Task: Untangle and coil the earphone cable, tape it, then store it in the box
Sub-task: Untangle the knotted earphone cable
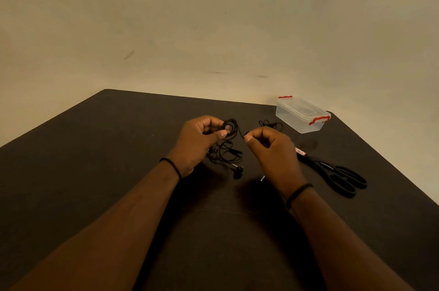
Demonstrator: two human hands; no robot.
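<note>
black earphone cable [229, 148]: my left hand [198, 138] grips the coil, right hand [270, 146] pinches its strand; i'd wind evenly, keeping tension.

No legible text anywhere.

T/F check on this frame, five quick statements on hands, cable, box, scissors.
1. The left hand holds coiled loops of the earphone cable. True.
2. The right hand is flat on the table. False: it is raised and pinches the cable.
3. The box has its lid off. False: the lid is on, red clips at both ends.
4. The scissors lie right of the right hand. True.
5. The cable is already inside the box. False: it is in the hands.
</note>
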